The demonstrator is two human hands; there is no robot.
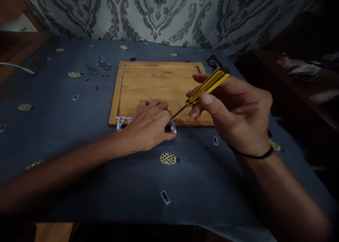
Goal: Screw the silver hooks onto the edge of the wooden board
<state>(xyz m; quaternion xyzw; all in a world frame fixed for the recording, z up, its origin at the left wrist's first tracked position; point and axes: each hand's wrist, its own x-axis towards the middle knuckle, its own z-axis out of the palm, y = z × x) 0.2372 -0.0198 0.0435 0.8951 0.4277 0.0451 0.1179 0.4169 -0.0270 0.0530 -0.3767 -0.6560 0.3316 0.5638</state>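
Observation:
In my right hand (238, 108) is a screwdriver with a yellow and black handle (208, 86). My fingers and thumb are closed around the handle. Its thin shaft slants down to a silver metal bracket (172, 126) at the near edge of a wooden panel (159, 83). My left hand (150, 123) lies over that edge with fingers bent on the panel and the thumb on the near side, beside the bracket. Another silver metal piece (120, 122) shows at the panel's left corner. The palm hides what lies between the two metal pieces.
Small screws and loose metal parts (103, 65) lie on the blue pineapple-print cloth (87, 199), left of the panel. A dark tool (213, 62) lies at its far right corner. Patterned fabric (159, 16) rises behind. A white cable (17, 67) enters from the left.

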